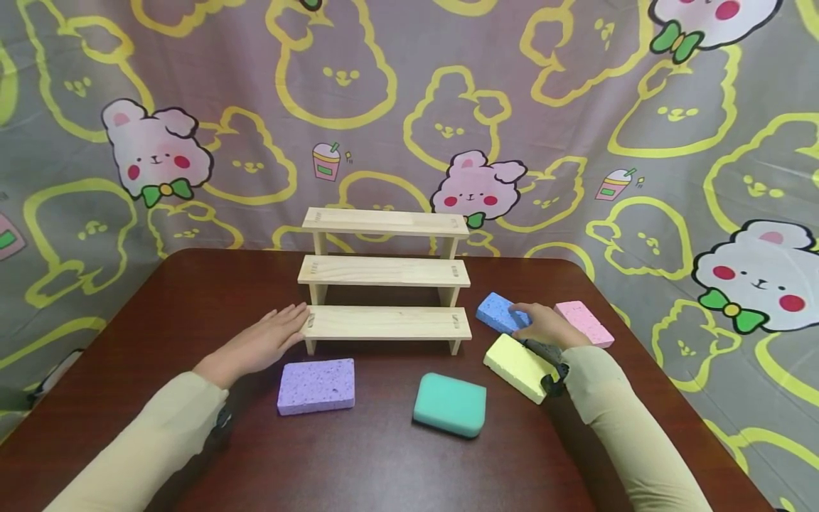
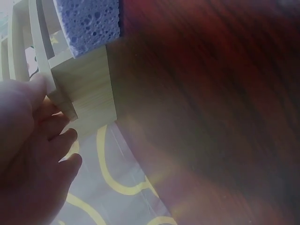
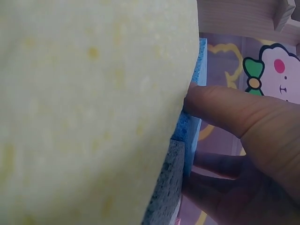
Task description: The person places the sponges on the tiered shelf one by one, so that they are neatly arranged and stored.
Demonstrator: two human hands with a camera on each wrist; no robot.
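My right hand (image 1: 544, 325) pinches a blue sponge (image 1: 495, 313) on the table, right of the stepped wooden shelf (image 1: 390, 323). In the right wrist view its thumb lies on one edge, the fingers round the far side. A yellow sponge (image 1: 521, 366) lies just in front of this hand and fills much of that wrist view. Partly hidden there is a grey pitted block (image 3: 168, 187) beside the blue sponge. My left hand (image 1: 265, 341), fingers fairly straight in the head view, touches the left end of the lowest step. Nearest to it is a purple sponge (image 1: 316, 386).
A green rounded block (image 1: 451, 404) lies at the front of the dark table (image 1: 358, 462). Beyond my right hand is a pink sponge (image 1: 584, 323), near the table's right edge. Behind the table hangs a patterned cloth (image 1: 384, 149).
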